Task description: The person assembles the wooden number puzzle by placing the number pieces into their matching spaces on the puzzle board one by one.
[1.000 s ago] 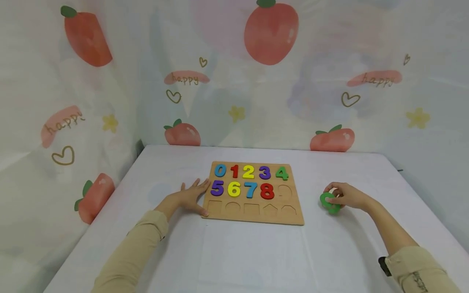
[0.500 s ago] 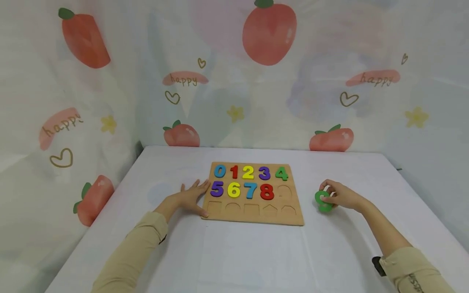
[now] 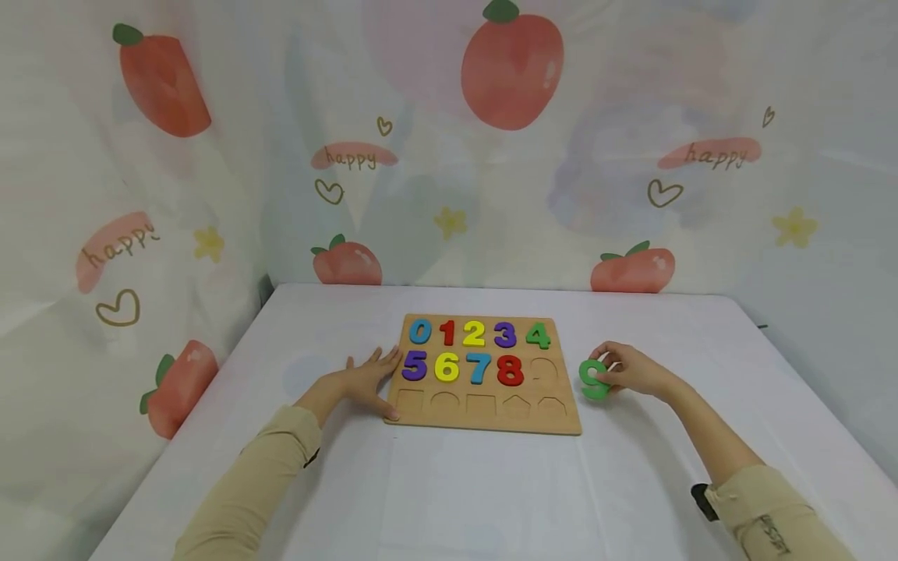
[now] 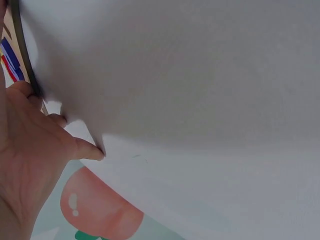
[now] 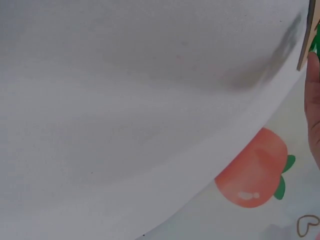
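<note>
A wooden number puzzle board (image 3: 484, 421) lies on the white table, with coloured digits 0 to 8 seated in its top two rows. The recess after the red 8 (image 3: 510, 371) is bare, as are the shape recesses along the bottom row. My left hand (image 3: 365, 383) rests with spread fingers on the board's left edge; the left wrist view shows the same hand (image 4: 40, 135) at that edge. Just off the board's right side, my right hand (image 3: 631, 369) pinches a green number 9 (image 3: 595, 389) between thumb and fingers. In the right wrist view only part of this hand (image 5: 313, 100) shows.
The white table (image 3: 477, 499) reaches to a fabric backdrop (image 3: 421, 187) printed with fruit, hearts and the word "happy". Backdrop also hangs along the left and right sides. A dark band (image 3: 705, 502) shows at the right sleeve.
My right hand has carried the green number 9 leftward to beside the board, and the 9 now faces the camera more fully. The left hand stays on the board's edge.
</note>
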{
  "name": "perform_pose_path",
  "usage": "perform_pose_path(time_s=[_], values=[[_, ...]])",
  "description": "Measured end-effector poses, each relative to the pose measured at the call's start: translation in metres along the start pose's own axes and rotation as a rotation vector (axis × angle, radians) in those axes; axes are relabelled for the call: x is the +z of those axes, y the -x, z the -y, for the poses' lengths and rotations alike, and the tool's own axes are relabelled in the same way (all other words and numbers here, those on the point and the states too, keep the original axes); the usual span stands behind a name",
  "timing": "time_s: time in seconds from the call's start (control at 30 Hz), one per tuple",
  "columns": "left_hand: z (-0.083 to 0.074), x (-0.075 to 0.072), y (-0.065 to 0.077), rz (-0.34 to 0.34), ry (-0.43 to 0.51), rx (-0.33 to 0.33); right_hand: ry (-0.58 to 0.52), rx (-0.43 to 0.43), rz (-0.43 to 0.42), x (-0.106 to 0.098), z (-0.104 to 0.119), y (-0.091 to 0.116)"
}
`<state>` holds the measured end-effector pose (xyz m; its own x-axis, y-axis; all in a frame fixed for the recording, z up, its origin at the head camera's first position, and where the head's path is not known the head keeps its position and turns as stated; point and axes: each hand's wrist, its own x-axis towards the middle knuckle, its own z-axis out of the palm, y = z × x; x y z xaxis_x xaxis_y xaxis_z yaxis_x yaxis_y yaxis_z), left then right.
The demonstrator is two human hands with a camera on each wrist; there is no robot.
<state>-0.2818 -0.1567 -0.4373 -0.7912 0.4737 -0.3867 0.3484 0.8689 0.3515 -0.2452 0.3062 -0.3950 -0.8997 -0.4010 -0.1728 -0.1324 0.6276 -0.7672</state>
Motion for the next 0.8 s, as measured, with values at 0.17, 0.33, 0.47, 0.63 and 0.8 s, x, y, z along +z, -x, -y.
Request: perform_pose_path(time_s=[0.17, 0.33, 0.47, 0.63, 0.8], values=[[-0.001, -0.001, 0.000, 0.005, 0.002, -0.010, -0.026, -0.009, 0.016, 0.003, 0.006, -0.008], [-0.002, -0.003, -0.002, 0.019, -0.018, -0.028, -0.016, -0.040, 0.013, 0.005, 0.010, -0.017], [-0.002, -0.002, -0.004, 0.020, -0.019, -0.041, -0.017, -0.051, 0.008, 0.008, 0.012, -0.026], [-0.004, -0.003, -0.003, 0.023, -0.015, -0.039, -0.020, -0.058, 0.018, 0.011, 0.013, -0.032], [-0.003, -0.003, -0.001, 0.012, -0.009, -0.032, -0.032, -0.076, 0.017, 0.015, 0.018, -0.039]])
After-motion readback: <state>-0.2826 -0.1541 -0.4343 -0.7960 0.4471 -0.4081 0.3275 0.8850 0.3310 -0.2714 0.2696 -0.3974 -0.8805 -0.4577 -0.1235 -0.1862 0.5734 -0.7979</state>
